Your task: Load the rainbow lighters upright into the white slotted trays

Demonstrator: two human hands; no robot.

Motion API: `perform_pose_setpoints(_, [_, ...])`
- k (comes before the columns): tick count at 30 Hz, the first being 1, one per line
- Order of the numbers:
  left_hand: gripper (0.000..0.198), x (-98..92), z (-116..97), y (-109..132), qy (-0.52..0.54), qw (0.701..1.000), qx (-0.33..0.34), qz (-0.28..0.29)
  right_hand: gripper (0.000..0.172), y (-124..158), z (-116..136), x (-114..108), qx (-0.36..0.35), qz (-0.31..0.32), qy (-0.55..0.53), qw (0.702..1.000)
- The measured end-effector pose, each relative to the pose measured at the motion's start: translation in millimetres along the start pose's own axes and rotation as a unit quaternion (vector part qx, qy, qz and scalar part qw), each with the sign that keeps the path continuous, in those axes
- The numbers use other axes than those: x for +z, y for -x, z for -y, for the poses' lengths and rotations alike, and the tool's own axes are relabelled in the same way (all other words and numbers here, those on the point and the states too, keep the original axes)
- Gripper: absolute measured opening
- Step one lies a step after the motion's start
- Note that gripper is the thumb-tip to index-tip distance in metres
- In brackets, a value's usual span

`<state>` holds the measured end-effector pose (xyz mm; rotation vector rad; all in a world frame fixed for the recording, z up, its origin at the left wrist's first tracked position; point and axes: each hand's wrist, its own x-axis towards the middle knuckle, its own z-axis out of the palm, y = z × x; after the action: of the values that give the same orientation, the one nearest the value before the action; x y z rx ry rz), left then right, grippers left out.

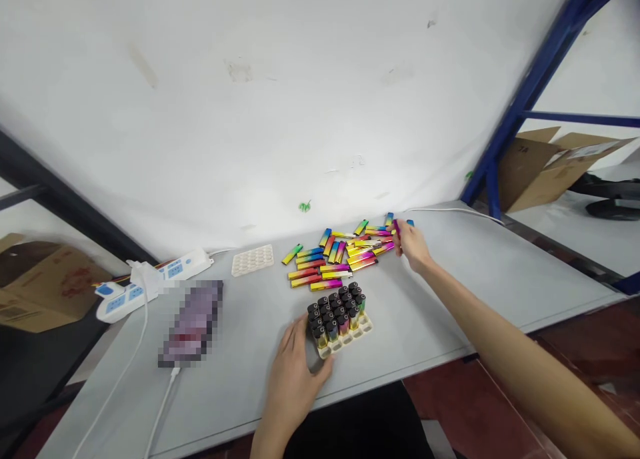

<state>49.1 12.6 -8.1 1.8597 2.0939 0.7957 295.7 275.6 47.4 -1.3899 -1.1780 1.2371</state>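
A cream tray (367, 327) with oval slots stands near the table's front edge. Several black-topped lighters (343, 322) are upright in it, with bare slots along its front and right. My left hand (296, 365) holds the tray's left end, fingers along the side and thumb at the front corner. Farther back and to the right, my right hand (413, 242) pinches a purple lighter (397, 228), partly hidden by the fingers. It is at the right end of a loose spread of shiny multicoloured lighters (327, 285) lying flat on the table.
A second cream slotted tray (253, 259) lies left of the spread. At far left are a blurred-out phone (194, 322) on a white cable and a power strip (175, 269). The wall (280, 145) rises behind; a blue metal frame (493, 172) stands right, with a cardboard box (555, 169) beyond.
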Motion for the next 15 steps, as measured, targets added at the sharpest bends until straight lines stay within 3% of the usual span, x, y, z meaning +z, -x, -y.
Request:
perform_pose_setpoints(4, [0.067,3.0,2.9,-0.3,-0.02,1.0,0.007,-0.001,0.048,-54.6,28.8,1.8,0.066,-0.011,0.011,0.998])
perform_pose_setpoints(7, [0.068,7.2,7.4,0.6,-0.037,0.999,0.02,-0.009,0.045,-85.2,35.8,4.8,0.111,-0.027,0.037,0.993])
perform_pose_setpoints(15, [0.074,14.8,23.5,3.3,-0.091,0.993,0.071,-0.028,0.044,-124.0,38.0,16.8,0.161,-0.009,0.038,0.986])
